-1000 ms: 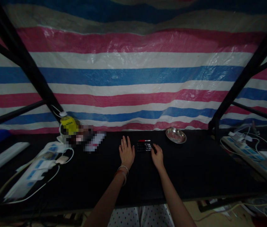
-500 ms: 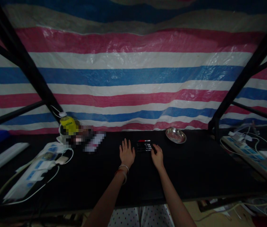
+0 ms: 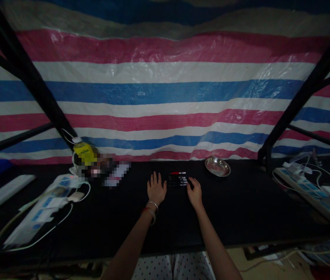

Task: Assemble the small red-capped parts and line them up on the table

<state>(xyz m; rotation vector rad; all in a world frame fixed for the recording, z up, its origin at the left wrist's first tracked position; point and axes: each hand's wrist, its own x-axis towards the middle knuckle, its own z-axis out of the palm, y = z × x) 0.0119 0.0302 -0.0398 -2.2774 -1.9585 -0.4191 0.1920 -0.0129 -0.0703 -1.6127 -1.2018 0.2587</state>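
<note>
A red pen (image 3: pixel 178 173) and several black pens (image 3: pixel 177 181) lie side by side on the black tabletop (image 3: pixel 173 225), their silvery ends to the right. My left hand (image 3: pixel 156 190) rests flat and open to the left of the pens, fingers spread, holding nothing. To their right, my right hand (image 3: pixel 194 191) is palm down with its fingers slightly bent and apart. Its thumb side is close to the right end of the nearest black pen; whether they touch I cannot tell. Bracelets (image 3: pixel 152 212) circle my left wrist.
A shiny metal dish (image 3: pixel 218 166) stands behind and right of my right hand. Power strips with cables lie at the left (image 3: pixel 41 216) and right (image 3: pixel 311 190). A yellow-labelled bottle (image 3: pixel 85 152) stands at the back left, before a striped sheet (image 3: pixel 165 93).
</note>
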